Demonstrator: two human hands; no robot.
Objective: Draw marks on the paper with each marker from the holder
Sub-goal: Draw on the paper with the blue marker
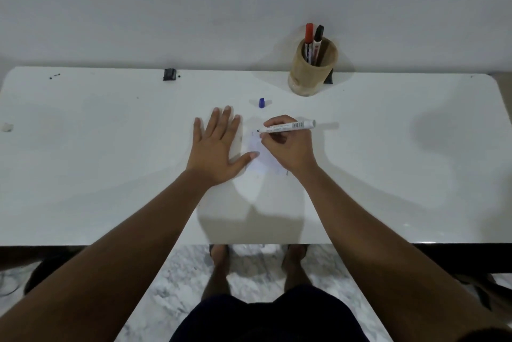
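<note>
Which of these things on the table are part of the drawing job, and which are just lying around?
In the job: marker in the right hand, its blue cap, paper under the flat left hand, holder with red marker and black marker.

Lying about: black block, white scrap.

Both bare forearms reach forward from the bottom corners and converge toward the middle. The left hand (214, 147) lies flat, palm down, fingers straight and slightly spread, thumb angled out to the right. The right hand (288, 145) is curled in a writing grip, knuckles up, thumb and fingers pinched together, wrist bent slightly inward toward the left hand.
</note>
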